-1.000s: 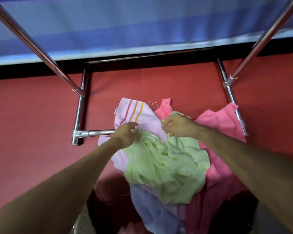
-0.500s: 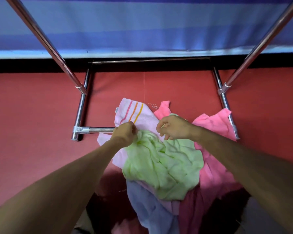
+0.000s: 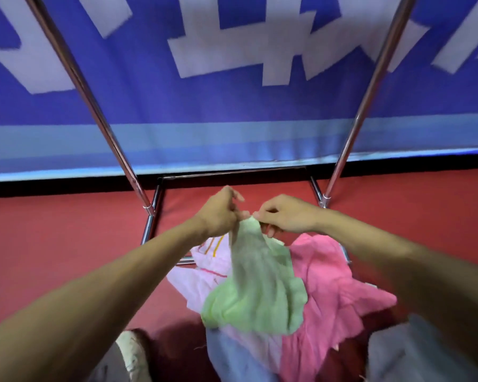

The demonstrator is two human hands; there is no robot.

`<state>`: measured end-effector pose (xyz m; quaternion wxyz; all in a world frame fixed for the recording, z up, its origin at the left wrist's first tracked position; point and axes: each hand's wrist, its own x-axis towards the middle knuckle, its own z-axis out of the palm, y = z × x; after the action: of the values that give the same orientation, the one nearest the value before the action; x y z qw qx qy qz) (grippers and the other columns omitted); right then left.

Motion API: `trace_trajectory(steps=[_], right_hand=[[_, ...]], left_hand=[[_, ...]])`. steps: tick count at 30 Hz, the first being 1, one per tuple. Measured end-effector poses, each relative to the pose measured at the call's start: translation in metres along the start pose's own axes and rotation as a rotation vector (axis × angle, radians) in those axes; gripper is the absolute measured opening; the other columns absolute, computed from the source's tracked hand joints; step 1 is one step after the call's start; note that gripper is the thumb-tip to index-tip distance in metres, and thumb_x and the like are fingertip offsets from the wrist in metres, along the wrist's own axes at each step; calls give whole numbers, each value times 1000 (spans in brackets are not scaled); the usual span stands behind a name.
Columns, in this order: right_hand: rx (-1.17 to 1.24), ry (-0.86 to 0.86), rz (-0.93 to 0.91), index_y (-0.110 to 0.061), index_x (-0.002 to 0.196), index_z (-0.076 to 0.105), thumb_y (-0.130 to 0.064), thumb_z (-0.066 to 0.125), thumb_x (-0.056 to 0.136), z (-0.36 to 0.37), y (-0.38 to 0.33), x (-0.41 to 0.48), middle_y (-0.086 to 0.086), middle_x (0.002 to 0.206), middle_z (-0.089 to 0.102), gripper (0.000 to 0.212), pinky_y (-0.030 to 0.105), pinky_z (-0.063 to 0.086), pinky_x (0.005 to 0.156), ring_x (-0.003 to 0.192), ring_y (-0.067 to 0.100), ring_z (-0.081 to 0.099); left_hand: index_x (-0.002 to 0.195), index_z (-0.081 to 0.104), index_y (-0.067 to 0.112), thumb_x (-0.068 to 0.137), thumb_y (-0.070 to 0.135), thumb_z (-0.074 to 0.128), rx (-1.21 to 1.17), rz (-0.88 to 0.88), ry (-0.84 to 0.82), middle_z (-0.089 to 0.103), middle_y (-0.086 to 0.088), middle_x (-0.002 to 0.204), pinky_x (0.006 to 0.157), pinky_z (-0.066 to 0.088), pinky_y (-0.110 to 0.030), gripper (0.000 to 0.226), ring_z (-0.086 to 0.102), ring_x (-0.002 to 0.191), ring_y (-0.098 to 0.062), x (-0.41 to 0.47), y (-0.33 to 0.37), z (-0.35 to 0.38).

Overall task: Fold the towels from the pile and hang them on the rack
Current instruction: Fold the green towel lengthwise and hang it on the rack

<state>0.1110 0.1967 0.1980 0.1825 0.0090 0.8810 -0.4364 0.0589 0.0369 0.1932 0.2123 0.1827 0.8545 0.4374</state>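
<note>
While left hand point(image 3: 218, 215) and right hand point(image 3: 286, 216) pinch the light-green cloth towel point(image 3: 257, 285) over the towel pile point(image 3: 329, 277) before the chrome tube rack point(image 3: 106, 133) | red floor point(image 3: 53, 244) under rack | blue banner point(image 3: 232, 106) behind rack, white characters point(image 3: 276, 59) unreadable

Hands, two: left hand point(image 3: 218, 213), right hand point(image 3: 284, 216). Towels, at least four: green towel point(image 3: 257, 293), pink towel point(image 3: 334, 279), striped towel point(image 3: 204, 274), blue towel point(image 3: 232, 359). One rack point(image 3: 149, 230), two slanted poles point(image 3: 370, 86). One shoe point(image 3: 134, 354).

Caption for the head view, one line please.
Left hand and right hand pinch a green towel by its top edge above the towel pile, before the metal rack.
</note>
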Motion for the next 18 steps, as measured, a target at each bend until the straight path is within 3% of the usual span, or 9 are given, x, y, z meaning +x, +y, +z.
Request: trace_trajectory(steps=[1, 3, 6, 11, 15, 18], right_hand=[[-1, 8, -30, -6, 75, 64, -24, 56, 94, -6, -7, -10, -3, 65, 63, 27, 37, 54, 70, 66, 19, 64], [16, 27, -74, 1, 84, 68, -22, 63, 90, -17, -19, -28, 4, 71, 67, 24, 35, 54, 75, 69, 16, 65], [137, 15, -148, 1, 83, 69, -17, 64, 90, -25, -37, -56, 3, 68, 65, 19, 19, 48, 64, 63, 7, 60], [347, 93, -281, -12, 72, 68, -10, 60, 90, -26, -57, -79, 1, 69, 60, 19, 18, 40, 64, 66, 7, 50], [503, 215, -354, -11, 71, 65, -10, 57, 90, -32, -75, -83, -4, 64, 63, 21, 17, 44, 64, 63, 6, 55], [799, 276, -350, -6, 72, 59, -12, 48, 94, -43, -71, -92, 6, 66, 59, 26, 25, 43, 64, 63, 15, 55]], left_hand=[[98, 45, 14, 87, 10, 65, 13, 22, 16, 47, 1, 65, 49, 34, -16, 24, 43, 59, -13, -9, 13, -2], [94, 44, 15, 87, 9, 65, -23, 57, 39, 50, 0, 65, 52, 37, -19, 23, 45, 56, -12, -26, 34, -4], [85, 44, 18, 88, 5, 63, -204, 55, 82, 53, -2, 63, 51, 41, -23, 23, 49, 48, -10, -52, 57, -8], [86, 52, 8, 93, -1, 50, -481, 62, 175, 51, -10, 71, 60, 41, -27, 12, 46, 63, -18, -87, 65, -13], [92, 59, 11, 96, 12, 47, -460, 133, 233, 62, 2, 70, 62, 44, -25, 13, 54, 59, -9, -91, 83, -14], [77, 62, 17, 94, 10, 47, -396, 154, 224, 62, 9, 69, 59, 41, -19, 24, 52, 56, 0, -93, 90, -18]])
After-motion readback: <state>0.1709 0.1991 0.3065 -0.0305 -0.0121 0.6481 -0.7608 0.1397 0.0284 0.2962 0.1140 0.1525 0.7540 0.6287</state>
